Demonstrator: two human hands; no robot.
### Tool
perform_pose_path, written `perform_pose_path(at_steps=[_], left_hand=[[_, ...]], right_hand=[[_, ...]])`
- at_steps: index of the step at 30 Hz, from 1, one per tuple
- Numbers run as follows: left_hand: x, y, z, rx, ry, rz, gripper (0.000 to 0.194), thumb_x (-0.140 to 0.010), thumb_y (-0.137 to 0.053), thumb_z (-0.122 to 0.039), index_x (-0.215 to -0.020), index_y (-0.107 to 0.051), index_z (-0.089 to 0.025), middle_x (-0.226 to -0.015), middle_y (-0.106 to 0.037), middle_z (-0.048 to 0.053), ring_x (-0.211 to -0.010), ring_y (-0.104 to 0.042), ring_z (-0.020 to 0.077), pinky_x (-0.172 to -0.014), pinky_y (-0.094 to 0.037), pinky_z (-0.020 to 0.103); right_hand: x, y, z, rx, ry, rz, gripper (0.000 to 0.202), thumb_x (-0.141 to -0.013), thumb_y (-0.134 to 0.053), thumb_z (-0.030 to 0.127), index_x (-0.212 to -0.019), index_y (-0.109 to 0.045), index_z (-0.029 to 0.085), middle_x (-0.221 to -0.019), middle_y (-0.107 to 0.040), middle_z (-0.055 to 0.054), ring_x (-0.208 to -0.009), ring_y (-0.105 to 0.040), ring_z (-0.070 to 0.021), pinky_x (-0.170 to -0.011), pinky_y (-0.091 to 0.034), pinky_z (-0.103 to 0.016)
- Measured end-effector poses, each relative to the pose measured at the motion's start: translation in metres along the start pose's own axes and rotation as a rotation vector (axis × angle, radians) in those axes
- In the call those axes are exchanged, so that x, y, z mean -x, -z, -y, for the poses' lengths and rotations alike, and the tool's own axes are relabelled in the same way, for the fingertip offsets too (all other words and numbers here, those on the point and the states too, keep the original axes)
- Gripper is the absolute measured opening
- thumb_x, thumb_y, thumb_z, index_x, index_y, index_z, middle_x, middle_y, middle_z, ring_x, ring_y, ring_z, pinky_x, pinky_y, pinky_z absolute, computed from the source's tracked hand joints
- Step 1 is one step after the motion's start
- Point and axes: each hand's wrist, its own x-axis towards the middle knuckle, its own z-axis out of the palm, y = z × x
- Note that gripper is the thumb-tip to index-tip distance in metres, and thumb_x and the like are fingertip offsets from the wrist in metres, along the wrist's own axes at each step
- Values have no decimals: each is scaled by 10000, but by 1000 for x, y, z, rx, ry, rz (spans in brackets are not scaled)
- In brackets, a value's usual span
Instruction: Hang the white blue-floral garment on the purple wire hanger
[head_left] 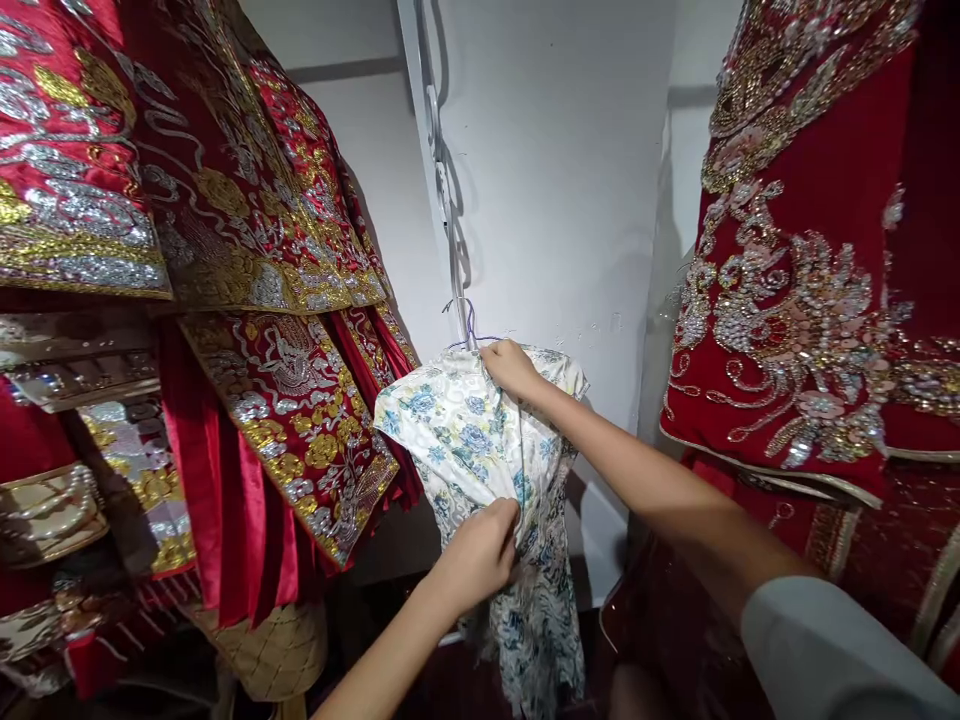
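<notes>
A white dress with blue flowers [472, 435] hangs in front of me from a thin purple hanger [471, 318]. My left hand [484, 550] is closed on the front of the dress at about waist height, and the cloth draws into folds toward it. Up at the neckline, my right hand [514, 368] pinches the dress near its collar, just below the hanger's hook. The fingertips of both hands are partly hidden. Below my left hand the skirt [540, 630] hangs down long and narrow.
Red embroidered garments [277, 200] with gold and silver work crowd the left side. A beaded red garment [795, 330] hangs at the right. Behind the dress is a pale wall [555, 180], with a hanging strip of white rings [441, 180] in front of it.
</notes>
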Motion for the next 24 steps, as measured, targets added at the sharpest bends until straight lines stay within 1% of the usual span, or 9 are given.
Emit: perform_pose_path(at_steps=[3, 6, 8, 10, 12, 15, 18, 21, 24], left_hand=[[-17, 24, 6, 137, -69, -120, 114, -865, -528, -141, -954, -563, -202, -874, -627, 38, -783, -583, 192, -686, -415, 290], [-47, 67, 15, 280, -100, -504, 221, -951, -487, -260, -1140, -574, -183, -904, -650, 51, -800, -601, 188, -731, -460, 303], [-72, 98, 24, 215, -81, -779, 292, -964, -482, -286, -1212, -582, -169, -884, -646, 51, -729, -567, 171, -724, -450, 304], [-97, 122, 34, 133, -87, -810, 292, -951, -511, -289, -1197, -615, -170, -881, -648, 48, -700, -545, 163, -714, -436, 298], [-117, 134, 42, 61, -104, -750, 201, -927, -538, -255, -1064, -656, -168, -837, -640, 42, -716, -548, 173, -713, -424, 296], [-134, 136, 49, -30, -124, -677, 84, -904, -539, -195, -872, -612, -172, -801, -600, 42, -758, -544, 191, -720, -418, 296], [-140, 134, 50, -114, -112, -679, 100, -923, -500, -187, -842, -557, -183, -843, -564, 59, -794, -530, 205, -740, -417, 306], [-139, 145, 58, -82, -21, -850, 152, -957, -440, -203, -844, -539, -184, -877, -568, 75, -825, -530, 211, -772, -419, 318], [-131, 160, 84, 134, 169, -1081, 143, -946, -454, -211, -855, -557, -176, -886, -598, 61, -836, -545, 201, -796, -429, 311]], right_hand=[[-2, 2, 7, -192, -74, 46, 345, -898, -410, 213, -554, -377, 219, -483, -360, 45, -443, -316, -98, -497, -289, -246], [3, 4, 10, -360, -143, 99, 281, -876, -415, 175, -598, -450, 198, -481, -424, 46, -400, -355, -78, -446, -312, -216], [9, 5, 11, -446, -166, 125, 265, -869, -437, 159, -609, -481, 185, -467, -445, 49, -378, -361, -68, -416, -301, -199], [13, 4, 12, -518, -163, 143, 275, -882, -449, 171, -613, -504, 176, -448, -446, 53, -365, -359, -60, -398, -289, -183], [13, 1, 10, -578, -147, 151, 291, -901, -448, 199, -622, -523, 171, -437, -445, 58, -359, -355, -55, -389, -279, -172], [6, -6, 3, -641, -140, 147, 291, -906, -435, 217, -631, -520, 175, -436, -437, 70, -347, -337, -50, -382, -259, -171], [4, -20, -12, -665, -142, 149, 269, -887, -462, 239, -633, -529, 181, -439, -447, 78, -348, -341, -54, -389, -254, -177], [16, -37, -33, -636, -144, 183, 267, -832, -533, 234, -575, -570, 173, -400, -457, 70, -346, -342, -61, -399, -248, -190], [40, -48, -52, -598, -148, 204, 300, -779, -553, 205, -480, -557, 175, -350, -447, 56, -343, -348, -72, -418, -253, -208]])
